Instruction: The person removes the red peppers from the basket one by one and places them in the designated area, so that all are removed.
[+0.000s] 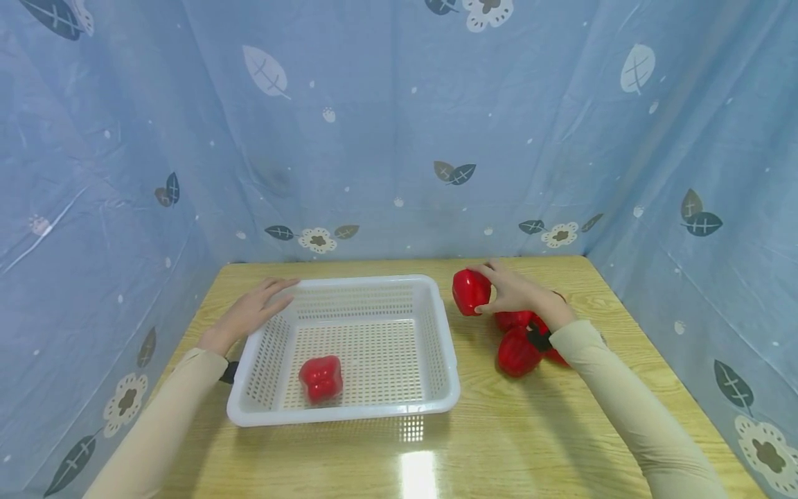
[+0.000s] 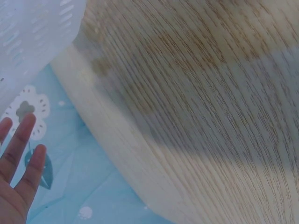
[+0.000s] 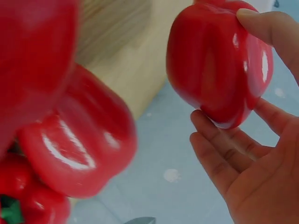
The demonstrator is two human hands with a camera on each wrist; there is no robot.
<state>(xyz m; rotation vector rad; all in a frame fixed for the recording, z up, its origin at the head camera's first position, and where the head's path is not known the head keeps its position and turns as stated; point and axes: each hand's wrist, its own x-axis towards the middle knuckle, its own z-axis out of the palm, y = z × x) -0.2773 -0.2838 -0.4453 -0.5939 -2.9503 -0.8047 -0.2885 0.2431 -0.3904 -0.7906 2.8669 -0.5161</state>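
My right hand holds a red bell pepper above the table, just right of the white basket. In the right wrist view the thumb presses one end of this pepper and the fingers support the other. Another red bell pepper lies inside the basket, toward its front left. My left hand is at the basket's back left corner, its fingers extended over the rim and holding nothing. In the left wrist view the left hand's fingers are spread beside the basket wall.
Several more red bell peppers are grouped on the wooden table beneath my right wrist. One of them shows a green stem in the right wrist view. A blue patterned curtain encloses the back and both sides.
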